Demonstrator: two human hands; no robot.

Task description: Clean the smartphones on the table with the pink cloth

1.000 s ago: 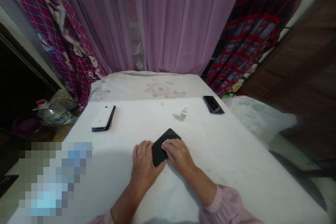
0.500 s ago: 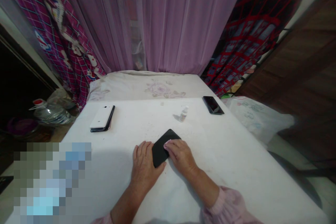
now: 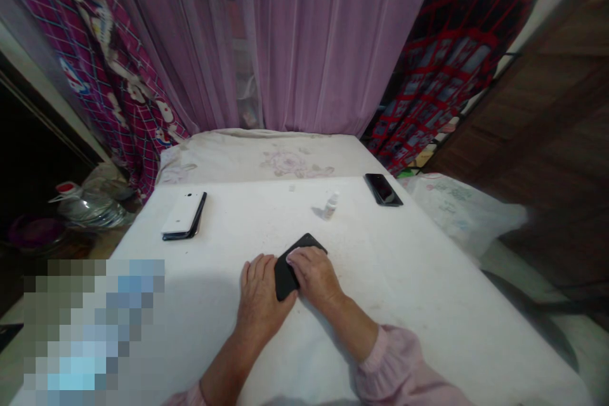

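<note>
A black phone lies flat on the white-covered table, turned at a slant. My left hand grips its lower left end, fingers along the left edge and thumb at the near corner. Pinched in the fingers of my right hand is a small pale pink cloth, pressed on the phone's face. Most of the cloth is hidden under the fingers. Beyond the phone stands a small white bottle.
A white phone rests on darker ones at the left. More dark phones lie stacked near the right edge. Purple curtains hang behind the table. A large water bottle and a plastic bag flank it.
My right hand has slid the cloth a little to the left across the phone. My left hand keeps its grip on the phone. The view has shifted slightly.
</note>
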